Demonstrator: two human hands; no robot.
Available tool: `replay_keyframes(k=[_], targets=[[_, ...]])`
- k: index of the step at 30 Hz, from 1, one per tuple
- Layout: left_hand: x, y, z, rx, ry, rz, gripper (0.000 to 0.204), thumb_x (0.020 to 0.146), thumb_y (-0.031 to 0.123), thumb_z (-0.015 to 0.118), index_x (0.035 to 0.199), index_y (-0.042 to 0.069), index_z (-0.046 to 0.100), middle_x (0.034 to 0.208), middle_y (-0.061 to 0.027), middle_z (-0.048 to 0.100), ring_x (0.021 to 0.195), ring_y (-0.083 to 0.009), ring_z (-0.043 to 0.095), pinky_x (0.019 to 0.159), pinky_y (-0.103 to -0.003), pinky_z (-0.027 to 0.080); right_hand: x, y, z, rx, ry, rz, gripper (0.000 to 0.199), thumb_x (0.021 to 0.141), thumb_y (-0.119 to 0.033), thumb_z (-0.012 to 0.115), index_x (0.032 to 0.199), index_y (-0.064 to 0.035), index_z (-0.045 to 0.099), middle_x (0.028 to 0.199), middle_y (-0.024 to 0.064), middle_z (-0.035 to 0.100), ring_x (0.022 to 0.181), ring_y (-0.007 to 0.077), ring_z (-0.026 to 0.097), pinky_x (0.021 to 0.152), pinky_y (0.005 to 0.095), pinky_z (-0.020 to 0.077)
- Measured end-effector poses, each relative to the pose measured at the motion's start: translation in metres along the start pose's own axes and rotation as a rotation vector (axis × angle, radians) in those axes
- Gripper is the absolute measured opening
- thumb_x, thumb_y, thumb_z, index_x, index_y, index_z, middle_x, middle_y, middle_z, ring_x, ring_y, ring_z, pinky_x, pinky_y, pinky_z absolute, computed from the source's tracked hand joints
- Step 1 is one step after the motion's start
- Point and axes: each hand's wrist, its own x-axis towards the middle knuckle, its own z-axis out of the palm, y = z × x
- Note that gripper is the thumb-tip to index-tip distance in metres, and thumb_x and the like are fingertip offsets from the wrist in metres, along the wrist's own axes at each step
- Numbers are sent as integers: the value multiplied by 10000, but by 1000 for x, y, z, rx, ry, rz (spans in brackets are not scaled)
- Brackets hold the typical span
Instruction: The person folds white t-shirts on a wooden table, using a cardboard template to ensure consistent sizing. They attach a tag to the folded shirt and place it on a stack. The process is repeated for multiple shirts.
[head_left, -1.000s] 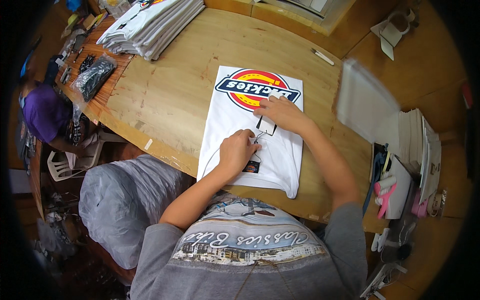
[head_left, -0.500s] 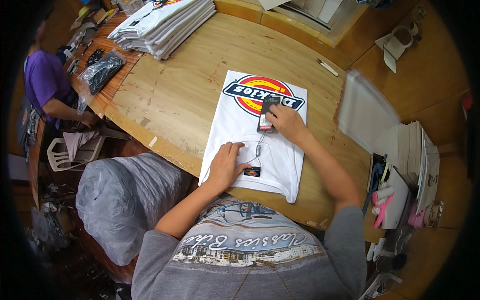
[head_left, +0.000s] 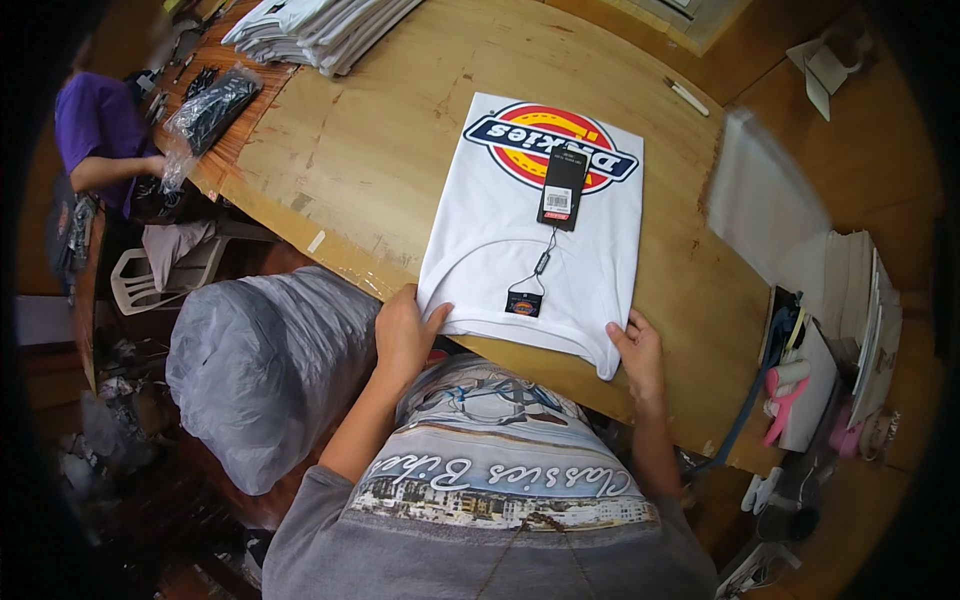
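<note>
A folded white T-shirt (head_left: 585,265) lies on the wooden table (head_left: 390,170), its collar toward me and a red, yellow and navy printed logo on its far half. Over the logo's near edge rests a black hang tag (head_left: 562,185), tied by a dark cord to the small black neck label (head_left: 523,304). My left hand (head_left: 403,330) pinches the shirt's near left corner between thumb and fingers. At the near right corner, my right hand (head_left: 641,350) grips the edge of the shirt the same way.
A stack of folded white shirts (head_left: 315,35) stands at the far left. On the right are a pile of clear plastic bags (head_left: 765,200), a pink-handled lint roller (head_left: 785,395) and a pen (head_left: 687,97). A bulging grey plastic sack (head_left: 265,375) sits left of me; a person in purple (head_left: 100,130) works beyond.
My right hand has let go of the hang tag and come back to the shirt's near right corner. My left hand has moved off the collar to the near left corner.
</note>
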Motion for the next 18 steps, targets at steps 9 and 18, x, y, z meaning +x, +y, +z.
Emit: replay_keyframes(k=[9,18], targets=[[-1,-7,-10,-466,-168,-115,546,688,149,661,1056,57,268,742,-256,539,754,-322,584,619,-363,450,9,-10,-17,234,-309,301,414,777,-111,562,1115,78,414,1009,121,543,855,158,541,771,267,422],[86,-5,-134,-490,59,534,168,679,53,649,781,16,521,750,-108,534,698,-240,534,620,-303,417,32,-131,62,81,-498,-83,590,737,-89,573,1233,15,270,957,98,509,553,57,475,389,180,366]])
